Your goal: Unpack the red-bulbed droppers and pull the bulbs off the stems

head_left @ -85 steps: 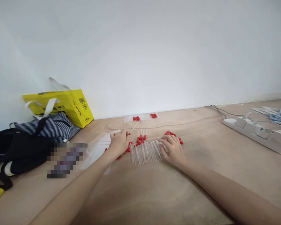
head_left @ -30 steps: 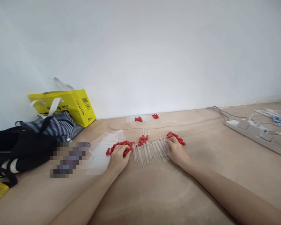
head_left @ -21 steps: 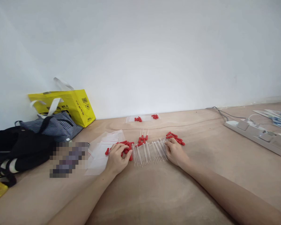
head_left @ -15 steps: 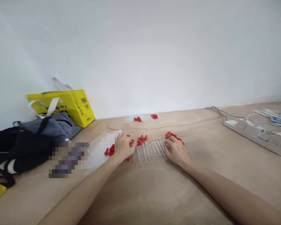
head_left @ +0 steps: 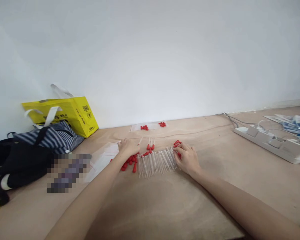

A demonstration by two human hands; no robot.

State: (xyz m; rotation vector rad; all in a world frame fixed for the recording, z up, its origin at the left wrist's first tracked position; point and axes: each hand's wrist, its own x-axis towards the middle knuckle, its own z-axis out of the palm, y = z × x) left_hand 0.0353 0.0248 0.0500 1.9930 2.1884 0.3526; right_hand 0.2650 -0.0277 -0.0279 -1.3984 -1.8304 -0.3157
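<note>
A row of clear glass dropper tubes (head_left: 156,163) lies side by side on the wooden table. My left hand (head_left: 128,147) is beyond its left end with curled fingers, closed on a dropper whose thin tube (head_left: 140,141) sticks up at the fingertips. Several red rubber bulbs (head_left: 130,161) lie loose below that hand. At the row's right end, my right hand (head_left: 187,158) is closed, its fingertips beside the last tubes. A red rubber bulb (head_left: 179,155) shows between its index finger and thumb. Two droppers with red bulbs (head_left: 150,146) lie behind the row.
Clear plastic bags (head_left: 103,160) lie left of the left hand. A bag with red bulbs (head_left: 152,126) rests against the wall. At far left are a yellow bag (head_left: 85,115), a striped bag (head_left: 55,138) and a black bag (head_left: 22,163). A white power strip (head_left: 272,143) sits at right.
My left hand has moved away from me and left, uncovering loose red bulbs, and a dropper tube now shows at its fingertips. My right hand stays by the row's right end, a red bulb now visible between its fingers.
</note>
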